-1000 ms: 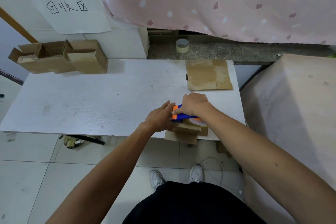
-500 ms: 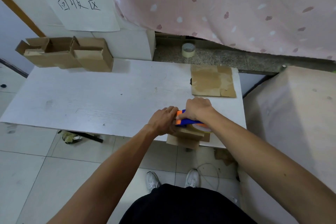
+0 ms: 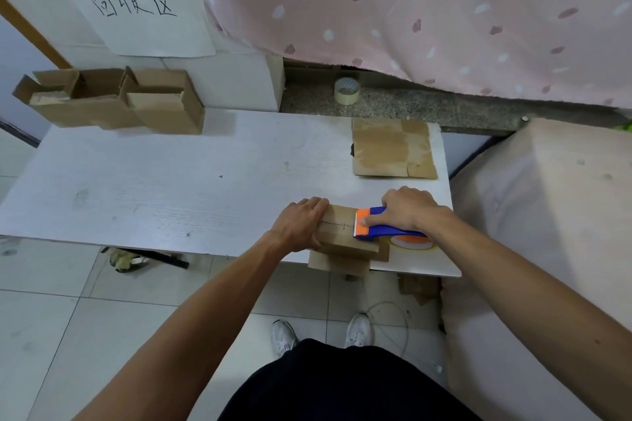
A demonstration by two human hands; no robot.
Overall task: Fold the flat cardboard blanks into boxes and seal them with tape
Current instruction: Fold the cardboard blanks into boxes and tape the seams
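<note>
Open boxes [image 3: 113,99]: far left, back of the worktop [image 3: 171,188].
Left hand [image 3: 301,225]: curled over the left end of the box [image 3: 338,232], holding it.
Box: worktop's near edge.
Tape dispenser [image 3: 376,231]: blade end on the box top.
Right hand [image 3: 408,207]: wrapped round the dispenser handle.
Flat blanks [image 3: 393,147]: back right.

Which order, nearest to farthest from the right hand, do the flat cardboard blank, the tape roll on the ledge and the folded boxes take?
1. Flat cardboard blank, on the table just beyond the right hand.
2. Tape roll, farther back on the ledge.
3. Folded boxes, at the table's far left corner.
</note>
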